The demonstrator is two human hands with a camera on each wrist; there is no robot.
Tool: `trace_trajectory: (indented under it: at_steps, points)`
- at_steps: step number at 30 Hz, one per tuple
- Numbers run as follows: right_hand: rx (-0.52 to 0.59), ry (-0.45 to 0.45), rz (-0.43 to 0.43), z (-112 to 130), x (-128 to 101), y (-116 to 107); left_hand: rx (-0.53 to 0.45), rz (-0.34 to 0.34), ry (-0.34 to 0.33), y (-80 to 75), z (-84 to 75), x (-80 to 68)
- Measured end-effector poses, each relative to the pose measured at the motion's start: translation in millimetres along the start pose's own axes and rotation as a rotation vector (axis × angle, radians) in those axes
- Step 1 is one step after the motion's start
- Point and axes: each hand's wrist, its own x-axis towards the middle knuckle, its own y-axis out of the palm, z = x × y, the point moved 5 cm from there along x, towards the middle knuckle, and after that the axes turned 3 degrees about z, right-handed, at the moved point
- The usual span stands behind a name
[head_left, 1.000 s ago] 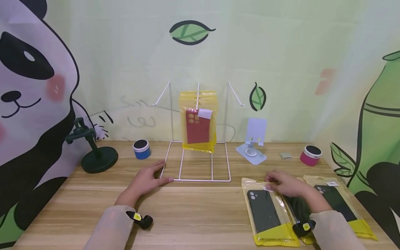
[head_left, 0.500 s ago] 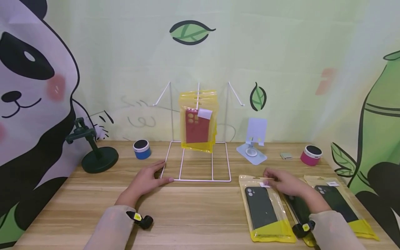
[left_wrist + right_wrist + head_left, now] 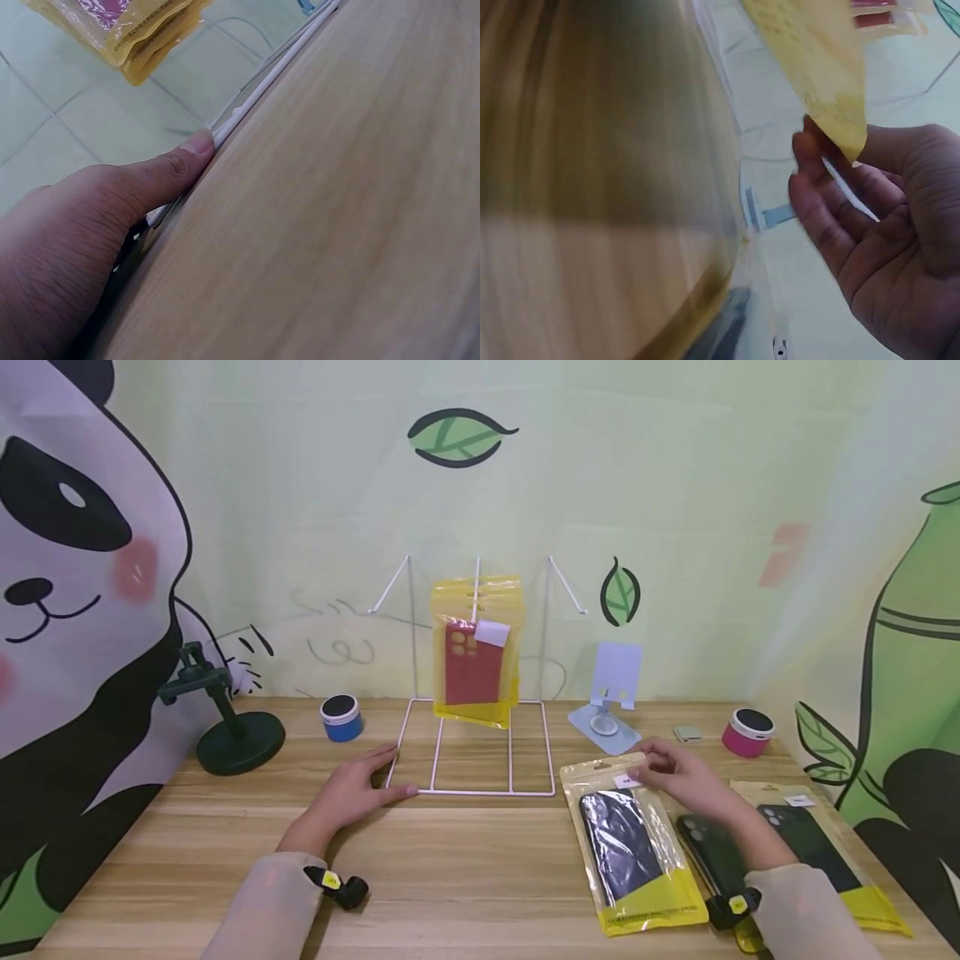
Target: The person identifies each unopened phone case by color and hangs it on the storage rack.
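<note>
My right hand pinches the top edge of a yellow-and-clear packet with a dark phone case inside, and its upper end is lifted off the table. In the right wrist view the packet's yellow top sits between my thumb and fingers. My left hand rests flat on the table, fingertips against the front left corner of the white wire rack. The left wrist view shows my thumb touching the rack's wire base. Several yellow packets hang on the rack's middle hook, the front one holding a red case.
Two more packets with dark cases lie at the right, partly under my right forearm. At the back stand a dark green stand, a blue round speaker, a pale blue phone holder, a small card and a pink speaker.
My right hand has pulled the packet's top edge up and to the left, toward the rack, so the packet now tilts off the table. The left hand has not moved.
</note>
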Motion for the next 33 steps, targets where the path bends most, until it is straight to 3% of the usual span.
trace_trajectory:
  at_steps: [7, 13, 23, 33]
  points:
    - [0.286, 0.024, -0.129, 17, -2, -11, -0.004, -0.002, 0.002, -0.3, -0.6, 0.9]
    - [0.399, -0.027, -0.210, 40, -7, -17, 0.001, -0.014, 0.012, 1.3, 2.2, 1.3]
    - [0.543, -0.217, -0.266, 78, -23, -24, 0.000, -0.016, 0.022, 0.3, 1.5, 3.4]
    - [0.706, -0.375, -0.262, 108, -30, -29, -0.010, -0.018, 0.021, 1.5, 3.7, 2.9]
